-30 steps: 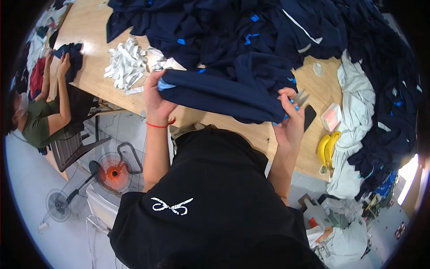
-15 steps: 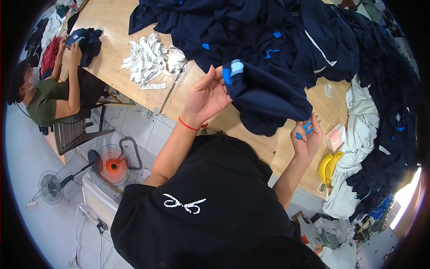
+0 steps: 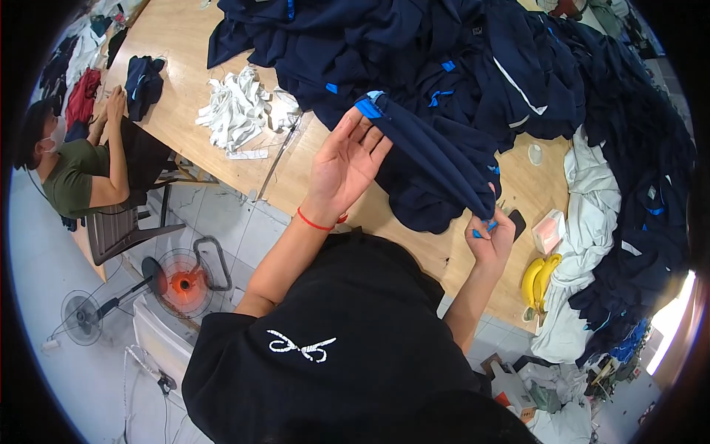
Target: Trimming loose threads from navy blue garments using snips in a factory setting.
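A dark navy garment piece [image 3: 433, 152] is stretched between my two hands above the table. My left hand [image 3: 344, 166], with a red cord at its wrist, grips the end by a bright blue strip; the palm is turned up and some fingers are behind the cloth. At the lower right end, my right hand [image 3: 494, 235] pinches the cloth's corner. It also holds a small blue-handled cutting tool [image 3: 484, 229], mostly hidden in the fingers. Further navy cloth hangs below the stretched piece onto the table edge.
Navy garments [image 3: 399, 52] are heaped across the far table. White strips [image 3: 235, 111] lie left. Bananas [image 3: 540, 281], a tissue pack [image 3: 549, 231], a dark flat object [image 3: 518, 222] and white cloth [image 3: 592, 214] are at right. A seated co-worker [image 3: 89, 163] and fans [image 3: 181, 283] are left.
The cloth is drawn narrower and straighter. My right hand has moved left and down, and the tool's metal tips no longer show clearly. The co-worker's hands have left the dark cap-like piece.
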The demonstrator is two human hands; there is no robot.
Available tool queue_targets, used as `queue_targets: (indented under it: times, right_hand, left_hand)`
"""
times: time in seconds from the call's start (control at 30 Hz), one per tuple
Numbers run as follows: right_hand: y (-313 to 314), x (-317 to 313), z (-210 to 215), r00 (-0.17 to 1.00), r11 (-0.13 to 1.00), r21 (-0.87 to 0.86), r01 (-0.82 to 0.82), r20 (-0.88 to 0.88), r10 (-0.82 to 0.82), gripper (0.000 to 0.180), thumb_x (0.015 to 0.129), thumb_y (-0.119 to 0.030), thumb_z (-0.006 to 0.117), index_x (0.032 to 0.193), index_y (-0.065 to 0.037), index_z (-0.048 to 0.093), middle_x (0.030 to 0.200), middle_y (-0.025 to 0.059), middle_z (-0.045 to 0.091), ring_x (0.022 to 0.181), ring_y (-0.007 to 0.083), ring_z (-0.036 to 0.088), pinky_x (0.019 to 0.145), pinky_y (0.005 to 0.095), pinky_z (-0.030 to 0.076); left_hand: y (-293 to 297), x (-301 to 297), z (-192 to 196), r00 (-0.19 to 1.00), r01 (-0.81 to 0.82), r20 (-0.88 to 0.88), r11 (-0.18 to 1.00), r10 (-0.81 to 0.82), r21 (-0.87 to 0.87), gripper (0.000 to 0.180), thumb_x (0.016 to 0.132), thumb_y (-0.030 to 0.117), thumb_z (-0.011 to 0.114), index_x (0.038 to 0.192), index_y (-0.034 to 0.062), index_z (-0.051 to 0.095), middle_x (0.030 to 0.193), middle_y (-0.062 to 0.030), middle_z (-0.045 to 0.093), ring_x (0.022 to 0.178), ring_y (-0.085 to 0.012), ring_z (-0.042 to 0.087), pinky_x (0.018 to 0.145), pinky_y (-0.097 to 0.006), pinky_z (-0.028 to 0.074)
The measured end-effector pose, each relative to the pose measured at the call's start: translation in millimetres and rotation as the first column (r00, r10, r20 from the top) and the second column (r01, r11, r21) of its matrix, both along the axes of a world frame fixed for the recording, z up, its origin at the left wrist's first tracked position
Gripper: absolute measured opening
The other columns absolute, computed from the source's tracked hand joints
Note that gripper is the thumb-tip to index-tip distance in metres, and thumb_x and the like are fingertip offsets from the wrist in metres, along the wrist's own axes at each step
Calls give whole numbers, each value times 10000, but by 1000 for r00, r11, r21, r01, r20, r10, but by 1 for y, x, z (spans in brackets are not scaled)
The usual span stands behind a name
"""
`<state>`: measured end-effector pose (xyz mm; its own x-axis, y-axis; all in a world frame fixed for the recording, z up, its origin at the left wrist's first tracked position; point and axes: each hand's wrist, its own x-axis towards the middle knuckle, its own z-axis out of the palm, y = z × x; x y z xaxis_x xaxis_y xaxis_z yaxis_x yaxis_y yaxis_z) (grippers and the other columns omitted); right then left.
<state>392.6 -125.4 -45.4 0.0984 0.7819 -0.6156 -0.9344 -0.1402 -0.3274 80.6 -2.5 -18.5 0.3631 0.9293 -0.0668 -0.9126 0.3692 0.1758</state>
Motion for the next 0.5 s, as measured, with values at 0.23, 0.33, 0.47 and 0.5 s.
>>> queue_targets:
  times: [0.23, 0.33, 0.47, 0.5]
  right_hand:
    - [16, -54, 29, 579, 989, -107, -104, 802, 148, 299, 1134, -165, 520, 1340, 14, 642, 1112, 129, 752, 765, 70, 614, 514, 190, 381]
    - [14, -68, 56, 365, 999, -15, -29, 931, 25, 342, 1160, -247, 487, 1329, 7, 641, 881, 40, 668, 734, 39, 558, 567, 211, 396]
    - [5, -107, 98, 285, 958, -11, -287, 954, 97, 343, 1147, -303, 507, 1294, -6, 598, 810, -60, 454, 706, 24, 415, 610, 211, 322]
    - [4, -116, 97, 370, 937, 103, -335, 929, 30, 297, 1136, -260, 522, 1266, -1, 585, 835, -46, 479, 719, 33, 431, 630, 214, 343]
  left_hand:
    - [-9, 5, 23, 886, -69, -459, 998, 61, 0, 417, 1005, -7, 712, 1415, 14, 639, 1224, -63, 740, 1019, -113, 743, 876, -266, 640]
    - [-20, 11, 34, 862, 2, -507, 998, 30, 63, 445, 990, -26, 725, 1425, 5, 636, 1221, -59, 735, 1026, -117, 732, 877, -280, 634]
    - [-30, 19, 34, 871, 72, -490, 995, -30, 67, 483, 970, -50, 739, 1438, 5, 632, 1204, -64, 743, 1006, -134, 741, 856, -289, 637]
    - [-31, 20, 34, 872, 82, -488, 995, -42, 61, 483, 970, -50, 739, 1438, 5, 632, 1204, -64, 743, 1006, -134, 741, 856, -289, 637]
